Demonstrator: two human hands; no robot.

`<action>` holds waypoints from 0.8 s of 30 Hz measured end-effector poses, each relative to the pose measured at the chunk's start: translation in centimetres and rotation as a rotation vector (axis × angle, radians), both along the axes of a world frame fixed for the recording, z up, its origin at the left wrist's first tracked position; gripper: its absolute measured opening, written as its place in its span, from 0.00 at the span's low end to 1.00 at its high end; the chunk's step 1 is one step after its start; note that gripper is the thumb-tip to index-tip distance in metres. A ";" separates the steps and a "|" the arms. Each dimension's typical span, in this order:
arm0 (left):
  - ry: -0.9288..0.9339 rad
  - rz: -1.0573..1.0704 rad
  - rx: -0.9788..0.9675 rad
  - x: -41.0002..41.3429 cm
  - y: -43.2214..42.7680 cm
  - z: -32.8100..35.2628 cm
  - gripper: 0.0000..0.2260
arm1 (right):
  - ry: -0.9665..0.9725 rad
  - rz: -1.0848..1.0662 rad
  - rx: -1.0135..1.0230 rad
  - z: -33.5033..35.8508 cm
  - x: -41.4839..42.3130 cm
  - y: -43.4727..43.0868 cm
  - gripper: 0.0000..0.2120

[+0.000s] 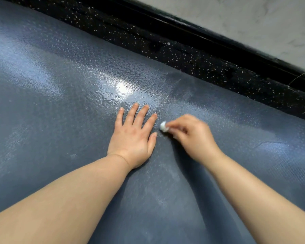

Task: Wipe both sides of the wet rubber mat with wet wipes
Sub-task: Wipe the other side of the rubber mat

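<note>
So, your left hand (133, 136) lies flat on the wet rubber mat (51, 103), fingers spread, probably pinning it against sliding. At its 3 o'clock your right hand (192, 136) pinches a balled wet wipe (164, 126) in curled fingertips, down on the mat for scrubbing. A puddle (116, 95) sits unwiped at 12 o'clock.

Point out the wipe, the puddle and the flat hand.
wet wipe (163, 126), head view, white balled end
puddle (113, 97), head view, shiny wet patch
left hand (133, 137), head view, back of hand
</note>
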State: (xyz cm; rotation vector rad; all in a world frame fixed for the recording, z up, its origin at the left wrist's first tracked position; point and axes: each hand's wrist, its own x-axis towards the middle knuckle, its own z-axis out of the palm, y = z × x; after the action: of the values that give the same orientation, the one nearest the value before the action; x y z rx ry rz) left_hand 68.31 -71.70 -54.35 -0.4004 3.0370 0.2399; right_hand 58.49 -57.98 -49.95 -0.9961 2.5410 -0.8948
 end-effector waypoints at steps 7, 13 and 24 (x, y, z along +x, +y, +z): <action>0.021 0.000 -0.004 0.0 0.0 -0.3 0.25 | 0.091 -0.398 0.044 -1.3 -8.4 -1.4 0.09; 0.025 -0.001 0.002 0.2 0.0 -0.3 0.25 | 0.149 -0.232 0.004 -2.1 0.4 0.1 0.05; -0.029 -0.031 0.078 -0.1 -0.5 -0.2 0.24 | -0.017 -0.236 -0.004 1.0 5.4 2.7 0.06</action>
State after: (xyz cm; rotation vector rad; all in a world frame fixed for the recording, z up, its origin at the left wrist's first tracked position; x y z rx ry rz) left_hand 68.24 -72.19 -54.58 -0.3478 2.9913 0.3468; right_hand 63.90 -55.29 -48.98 -0.6951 2.6816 -0.9653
